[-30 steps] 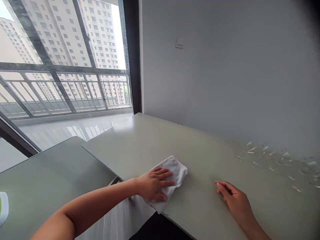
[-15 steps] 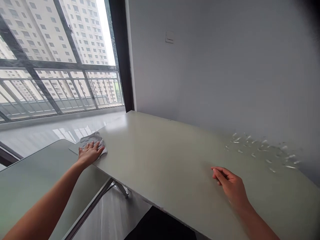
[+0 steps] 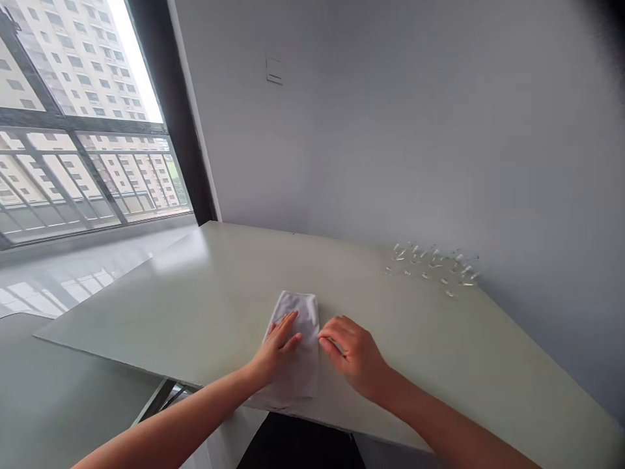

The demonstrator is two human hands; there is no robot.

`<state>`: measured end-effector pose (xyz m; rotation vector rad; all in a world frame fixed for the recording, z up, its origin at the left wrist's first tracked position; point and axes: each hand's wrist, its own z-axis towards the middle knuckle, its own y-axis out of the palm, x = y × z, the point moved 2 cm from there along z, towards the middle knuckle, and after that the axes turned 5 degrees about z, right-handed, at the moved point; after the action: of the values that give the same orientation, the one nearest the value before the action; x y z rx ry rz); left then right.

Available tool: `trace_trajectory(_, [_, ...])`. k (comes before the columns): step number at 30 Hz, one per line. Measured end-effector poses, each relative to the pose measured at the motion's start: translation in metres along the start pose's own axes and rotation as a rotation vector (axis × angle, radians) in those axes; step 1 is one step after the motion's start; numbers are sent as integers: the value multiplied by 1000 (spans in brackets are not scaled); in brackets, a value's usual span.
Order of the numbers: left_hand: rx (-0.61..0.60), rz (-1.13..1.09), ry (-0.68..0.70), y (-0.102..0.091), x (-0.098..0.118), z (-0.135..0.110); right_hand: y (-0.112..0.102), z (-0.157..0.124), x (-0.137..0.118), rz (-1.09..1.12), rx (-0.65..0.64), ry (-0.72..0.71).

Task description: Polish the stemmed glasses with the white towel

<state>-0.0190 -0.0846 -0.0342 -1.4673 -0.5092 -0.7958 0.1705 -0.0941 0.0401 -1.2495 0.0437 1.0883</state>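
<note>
- Two bare hands work close together in the head view, over a pale tabletop [image 3: 415,345].
- A white cloth [image 3: 303,371] lies flat on the tabletop near its front edge, in front of the person's dark clothing [image 3: 299,444].
- The left hand [image 3: 274,348] rests palm down on the cloth, fingers extended, its grip released.
- The right hand [image 3: 359,358] is curled, thumb and fingertips at the cloth's right edge; whether its grip pinches the fabric, one cannot tell.
- Small transparent objects [image 3: 436,264] stand grouped toward the far right, near the wall [image 3: 415,137] and well apart from both hands; their exact kind is unclear.
- A second grey-green tabletop [image 3: 58,397] sits at lower left.
- A switch plate [image 3: 274,70] is on the wall; at left, a window [image 3: 112,111] shows a railing and tall buildings.
</note>
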Motion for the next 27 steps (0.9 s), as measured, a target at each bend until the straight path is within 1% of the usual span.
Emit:
trace_trajectory(1, [4, -133, -17, 3, 10, 4, 11, 1, -1, -82, -10, -53])
trace_trajectory(2, [31, -224, -26, 1, 19, 9, 22, 1, 0, -155, -29, -87])
trace_trajectory(3, [79, -271, -27, -4, 25, 14, 34, -1, 3, -213, -62, -102])
trace_trajectory(5, [205, -253, -2, -20, 31, 25, 56, -5, 14, -269, -171, -100])
trace_trajectory(7, [310, -167, 19, -36, 28, 35, 73, -6, 26, -264, -276, -78])
trace_trajectory(8, [336, -125, 16, -41, 23, 40, 79, -4, 33, -258, -305, -58])
trace_trajectory(9, [349, -89, 2, -45, 18, 44, 83, 1, 41, -256, -320, -29])
trace_trajectory(11, [347, -25, -44, -48, 3, 51, 84, 21, 59, -259, -314, 62])
trace_trajectory(14, [312, 46, -127, -42, -19, 57, 70, 67, 96, -282, -227, 280])
trace_trajectory(16, [301, 71, -158, -37, -32, 59, 53, 100, 127, -305, -126, 484])
trace_trajectory(17, [304, 76, -164, -34, -36, 60, 43, 115, 143, -317, -91, 561])
trace_trajectory(20, [303, 89, -156, -29, -44, 62, 14, 151, 191, -353, -11, 733])
trace_trajectory(22, [290, 102, -144, -27, -45, 62, -5, 166, 219, -374, 30, 830])
trace_trajectory(24, [273, 117, -141, -26, -45, 63, -19, 172, 242, -392, 55, 911])
trace_trajectory(27, [235, 145, -151, -26, -44, 62, -29, 173, 265, -424, 58, 972])
